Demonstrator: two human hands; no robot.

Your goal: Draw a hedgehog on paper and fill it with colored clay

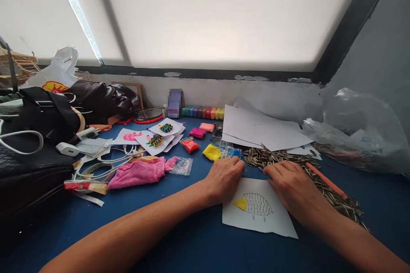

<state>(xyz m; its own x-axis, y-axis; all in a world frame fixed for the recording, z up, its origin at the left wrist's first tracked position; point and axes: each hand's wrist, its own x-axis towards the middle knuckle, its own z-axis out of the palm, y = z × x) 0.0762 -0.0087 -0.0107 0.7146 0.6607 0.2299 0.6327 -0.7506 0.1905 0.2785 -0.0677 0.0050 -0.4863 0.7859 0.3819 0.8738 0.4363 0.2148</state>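
A sheet of white paper [261, 226] lies in front of me, bearing a drawn animal [259, 204] with a rounded, marked body and short legs. Yellow clay [240, 204] covers its pointed head at the left. My left hand [225, 179] is closed over the sheet's upper left corner, its fingertips pressed together and what they hold hidden. At the upper right edge, my right hand [293, 190] has its fingers bent together beside a heap of striped sunflower seeds [336, 200]; anything in them is hidden. Just beyond my left hand sits a yellow clay lump [212, 152].
An orange stick [326, 180] rests on the seeds. Behind are white sheets [256, 126], a plastic bag [361, 136] and a row of coloured clay [203, 113]. Clay-decorated papers [156, 143], a pink cloth [137, 172], white cables [102, 166] and black bags [48, 115] occupy the left.
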